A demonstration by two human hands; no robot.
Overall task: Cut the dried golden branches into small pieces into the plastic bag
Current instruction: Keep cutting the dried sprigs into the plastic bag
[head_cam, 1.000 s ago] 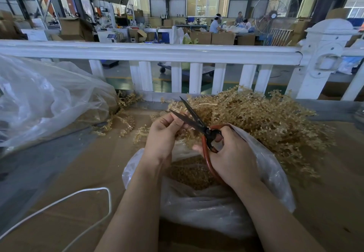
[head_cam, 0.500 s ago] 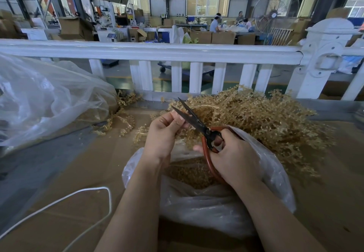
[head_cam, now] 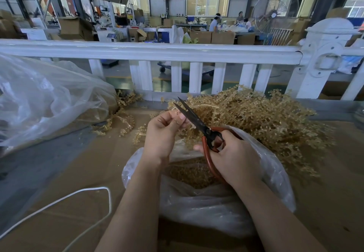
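A heap of dried golden branches [head_cam: 262, 121] lies on the brown table behind a clear plastic bag [head_cam: 206, 206]. Golden cut pieces [head_cam: 189, 171] fill the bag's open mouth. My left hand [head_cam: 163, 133] pinches a thin golden sprig [head_cam: 178, 112] between thumb and fingertips above the bag. My right hand [head_cam: 234, 161] grips the red handles of black-bladed scissors [head_cam: 195, 119]. The blades are slightly apart and point up and left, right beside my left fingertips.
A large crumpled clear bag [head_cam: 45, 98] lies at the left, with loose golden sprigs [head_cam: 120, 121] beside it. A white cord [head_cam: 78, 194] loops over the table at the lower left. A white railing [head_cam: 149, 52] runs along the table's far edge.
The scissor blades have come closer together near my left fingertips. Both hands have stayed over the bag's mouth.
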